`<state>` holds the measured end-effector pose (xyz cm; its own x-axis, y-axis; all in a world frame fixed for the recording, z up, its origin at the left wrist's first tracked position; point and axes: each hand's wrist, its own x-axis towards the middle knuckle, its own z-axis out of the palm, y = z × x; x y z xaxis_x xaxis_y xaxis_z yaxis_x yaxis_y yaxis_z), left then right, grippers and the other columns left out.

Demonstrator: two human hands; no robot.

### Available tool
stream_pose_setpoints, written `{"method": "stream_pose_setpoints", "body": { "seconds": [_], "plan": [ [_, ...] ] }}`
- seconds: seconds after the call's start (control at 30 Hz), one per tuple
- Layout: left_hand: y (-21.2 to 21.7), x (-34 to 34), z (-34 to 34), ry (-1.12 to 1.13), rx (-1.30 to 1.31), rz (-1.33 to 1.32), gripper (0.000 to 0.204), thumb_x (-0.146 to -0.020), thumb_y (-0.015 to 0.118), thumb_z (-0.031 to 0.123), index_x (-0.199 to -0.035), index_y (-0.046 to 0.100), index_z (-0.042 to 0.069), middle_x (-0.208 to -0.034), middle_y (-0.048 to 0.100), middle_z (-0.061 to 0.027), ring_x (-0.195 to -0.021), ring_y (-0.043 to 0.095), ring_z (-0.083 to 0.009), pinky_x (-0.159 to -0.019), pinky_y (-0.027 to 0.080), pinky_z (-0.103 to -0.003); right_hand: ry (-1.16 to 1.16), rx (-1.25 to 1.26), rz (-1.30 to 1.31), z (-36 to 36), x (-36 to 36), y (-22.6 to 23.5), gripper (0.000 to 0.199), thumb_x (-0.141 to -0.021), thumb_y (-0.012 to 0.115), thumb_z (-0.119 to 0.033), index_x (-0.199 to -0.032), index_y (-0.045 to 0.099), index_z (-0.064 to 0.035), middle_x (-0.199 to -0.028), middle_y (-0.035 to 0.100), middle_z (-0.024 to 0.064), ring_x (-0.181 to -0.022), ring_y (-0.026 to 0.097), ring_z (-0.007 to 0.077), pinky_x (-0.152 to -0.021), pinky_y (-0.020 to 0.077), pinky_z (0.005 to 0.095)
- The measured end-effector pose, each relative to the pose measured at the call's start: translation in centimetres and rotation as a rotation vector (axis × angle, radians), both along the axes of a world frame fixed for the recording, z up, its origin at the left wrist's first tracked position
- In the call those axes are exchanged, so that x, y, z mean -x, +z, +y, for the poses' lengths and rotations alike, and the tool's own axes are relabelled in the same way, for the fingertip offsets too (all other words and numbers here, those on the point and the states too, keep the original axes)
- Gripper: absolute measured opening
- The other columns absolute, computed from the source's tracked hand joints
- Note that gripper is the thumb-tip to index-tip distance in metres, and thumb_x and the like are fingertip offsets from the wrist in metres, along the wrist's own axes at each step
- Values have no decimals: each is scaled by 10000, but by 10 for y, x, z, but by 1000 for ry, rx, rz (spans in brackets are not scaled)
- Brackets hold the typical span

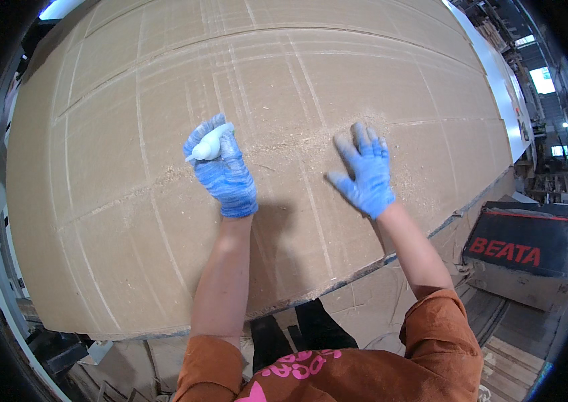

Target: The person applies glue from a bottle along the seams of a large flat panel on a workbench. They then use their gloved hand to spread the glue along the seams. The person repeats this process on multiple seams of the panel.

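Note:
My left hand (pixel 223 175), in a blue knitted glove, is closed around a small pale squeeze bottle (pixel 209 145). The bottle lies tilted across the fingers, and a narrow pointed tip sticks out at its lower left. Both are held above the brown cardboard-covered table (pixel 230 87). To the right, my right hand (pixel 366 173) wears a matching glove with dusty fingertips. Its fingers are spread over the cardboard, palm down, with nothing in them. A streak of sawdust (pixel 290 142) runs across the surface between the two hands.
Pale scored lines and creases cross the cardboard. Its near edge (pixel 337 287) runs just in front of my body. At the lower right a black box (pixel 528 231) with red lettering stands on a cardboard carton (pixel 525 283). A white panel (pixel 495 74) borders the table's far right.

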<state>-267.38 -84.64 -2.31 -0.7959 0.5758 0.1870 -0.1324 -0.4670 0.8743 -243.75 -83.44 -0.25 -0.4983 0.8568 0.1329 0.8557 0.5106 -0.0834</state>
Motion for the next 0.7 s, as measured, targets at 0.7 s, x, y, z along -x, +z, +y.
{"method": "stream_pose_setpoints", "body": {
  "seconds": [0.7],
  "plan": [
    [5, -2, -1, 12, -18, -6, 242, -867, 601, -14, -1077, 498, 49, -1067, 605, -84, -946, 564, -119, -850, 478, -264, -160, 29, -138, 13, -21, -3, 893, -798, 520, -647, -1437, 305, -61, -1499, 211, 235, -1396, 161, 400, -1125, 70, 531]
  ]
}}
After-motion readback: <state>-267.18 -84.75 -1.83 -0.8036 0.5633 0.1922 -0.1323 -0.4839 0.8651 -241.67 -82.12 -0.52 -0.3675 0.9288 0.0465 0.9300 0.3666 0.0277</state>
